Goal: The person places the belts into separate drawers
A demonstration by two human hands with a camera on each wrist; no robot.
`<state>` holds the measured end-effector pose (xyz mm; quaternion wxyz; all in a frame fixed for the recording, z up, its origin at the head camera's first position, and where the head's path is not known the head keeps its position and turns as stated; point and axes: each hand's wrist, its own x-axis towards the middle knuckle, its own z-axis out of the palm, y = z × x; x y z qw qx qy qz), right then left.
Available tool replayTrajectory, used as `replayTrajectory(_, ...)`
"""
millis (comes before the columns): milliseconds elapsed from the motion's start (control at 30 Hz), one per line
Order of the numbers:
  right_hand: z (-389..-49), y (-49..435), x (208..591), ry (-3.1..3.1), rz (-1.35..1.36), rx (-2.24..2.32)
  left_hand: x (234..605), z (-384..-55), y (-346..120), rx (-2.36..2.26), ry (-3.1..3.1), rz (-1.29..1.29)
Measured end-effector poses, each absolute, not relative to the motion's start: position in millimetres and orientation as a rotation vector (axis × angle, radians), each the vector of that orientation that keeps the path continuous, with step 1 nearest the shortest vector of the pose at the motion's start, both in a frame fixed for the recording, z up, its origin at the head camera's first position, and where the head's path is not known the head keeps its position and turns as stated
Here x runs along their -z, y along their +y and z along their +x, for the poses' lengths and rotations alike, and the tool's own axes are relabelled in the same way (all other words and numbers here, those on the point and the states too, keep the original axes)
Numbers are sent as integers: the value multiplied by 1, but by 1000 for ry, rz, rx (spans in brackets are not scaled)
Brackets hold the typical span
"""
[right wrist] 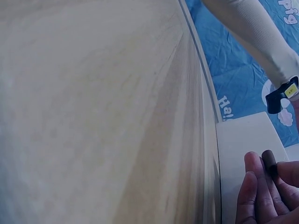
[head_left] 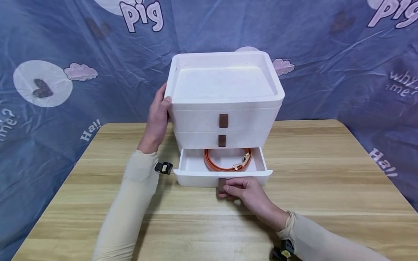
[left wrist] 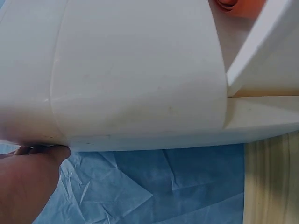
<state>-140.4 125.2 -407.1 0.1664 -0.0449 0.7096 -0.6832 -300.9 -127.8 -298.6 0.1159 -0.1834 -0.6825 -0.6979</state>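
Note:
A white storage box with drawers (head_left: 225,105) stands on the table, its bottom drawer (head_left: 196,177) pulled out. Inside that drawer lies a coiled orange-brown belt (head_left: 213,166) with a gold-coloured metal clasp. My right hand (head_left: 249,194) pinches the brown pull tab (head_left: 222,185) on the drawer front between thumb and fingers; the right wrist view shows the tab (right wrist: 269,161) too. At the upper left side of the box my left hand (head_left: 156,121) rests against the wall, thumb by the front corner. Most of its fingers are hidden; the thumb side of the hand (left wrist: 35,179) shows in the left wrist view.
Two upper drawers with brown tabs (head_left: 223,120) are closed. The top of the box is a shallow tray with a raised rim (head_left: 225,57). Wood-grain table (head_left: 326,174) extends to both sides and in front. A blue printed cloth (head_left: 202,29) hangs behind.

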Motion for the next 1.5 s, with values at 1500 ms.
replayTrajectory(1500, -150, 127, 407, 2046, -124, 1936, 289, -298, -133, 2049, -1969, -523)
